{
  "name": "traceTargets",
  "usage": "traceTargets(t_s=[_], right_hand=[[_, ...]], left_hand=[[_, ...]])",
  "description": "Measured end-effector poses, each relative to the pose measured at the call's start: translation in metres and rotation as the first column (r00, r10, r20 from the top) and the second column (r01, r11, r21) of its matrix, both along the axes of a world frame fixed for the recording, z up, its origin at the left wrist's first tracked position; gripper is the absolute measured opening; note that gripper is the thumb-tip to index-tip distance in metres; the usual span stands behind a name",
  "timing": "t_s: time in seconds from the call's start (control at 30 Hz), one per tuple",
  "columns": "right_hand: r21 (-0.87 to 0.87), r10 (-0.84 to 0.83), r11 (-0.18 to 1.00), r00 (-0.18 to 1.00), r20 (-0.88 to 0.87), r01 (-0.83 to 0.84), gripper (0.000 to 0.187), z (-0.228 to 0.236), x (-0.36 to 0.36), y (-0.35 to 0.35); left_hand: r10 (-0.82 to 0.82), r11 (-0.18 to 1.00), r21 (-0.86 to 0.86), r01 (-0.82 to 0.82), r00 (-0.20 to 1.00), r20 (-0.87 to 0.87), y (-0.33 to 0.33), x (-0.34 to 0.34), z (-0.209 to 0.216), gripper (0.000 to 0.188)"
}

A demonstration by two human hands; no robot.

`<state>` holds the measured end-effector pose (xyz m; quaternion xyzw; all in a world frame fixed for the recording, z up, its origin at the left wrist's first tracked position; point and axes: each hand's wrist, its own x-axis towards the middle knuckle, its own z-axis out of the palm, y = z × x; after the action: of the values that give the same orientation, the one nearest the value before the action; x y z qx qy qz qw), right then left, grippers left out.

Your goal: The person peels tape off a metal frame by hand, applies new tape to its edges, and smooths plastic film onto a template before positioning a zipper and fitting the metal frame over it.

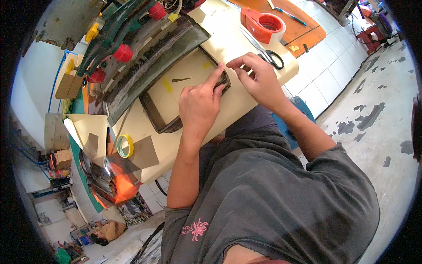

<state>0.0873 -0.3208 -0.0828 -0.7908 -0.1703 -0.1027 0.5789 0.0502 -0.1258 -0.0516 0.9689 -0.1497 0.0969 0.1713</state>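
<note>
My left hand (200, 105) is over the near right part of a dark rectangular frame (151, 116), its index finger stretched toward the frame's right corner and its thumb apart. Facing it, my right hand (259, 81) hovers just past that corner, index finger and thumb bent toward the left fingertip with a gap between them. I make out nothing held in either hand. Inside the frame lie a thin dark sliver (181, 80) and a piece of yellow tape (167, 85). Black-handled scissors (275, 60) lie beside my right hand.
A red tape dispenser (251, 21) stands beyond the scissors. Left of the frame are a yellow tape roll (125, 146) and a dark translucent sheet (147, 153). A long dark curved panel (158, 72) with green clamps (105, 33) rises along the far side. An orange board (314, 26) holds a pen.
</note>
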Motion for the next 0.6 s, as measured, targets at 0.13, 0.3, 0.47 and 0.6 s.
traceTargets(t_s=[0.13, 0.3, 0.47, 0.6], right_hand=[[-0.174, -0.096, 0.978, 0.987, 0.129, 0.118, 0.029, 0.013, -0.031, 0.013], [-0.31, -0.114, 0.93, 0.957, 0.267, 0.197, 0.031, 0.013, -0.043, 0.023], [-0.325, -0.101, 0.927, 0.959, 0.265, 0.187, 0.031, 0.012, -0.043, 0.023], [-0.279, -0.067, 0.952, 0.973, 0.221, 0.129, 0.031, 0.013, -0.034, 0.015]], left_hand=[[0.025, 0.998, -0.054, -0.022, 0.998, 0.054, -0.001, -0.001, -0.001, 0.052], [0.013, 0.997, -0.073, -0.008, 0.998, 0.068, 0.002, 0.001, -0.007, 0.05], [-0.037, 0.998, -0.057, 0.041, 0.997, 0.063, 0.003, 0.003, -0.01, 0.053], [0.0, 0.997, -0.074, 0.006, 0.996, 0.086, 0.001, -0.002, -0.007, 0.049]])
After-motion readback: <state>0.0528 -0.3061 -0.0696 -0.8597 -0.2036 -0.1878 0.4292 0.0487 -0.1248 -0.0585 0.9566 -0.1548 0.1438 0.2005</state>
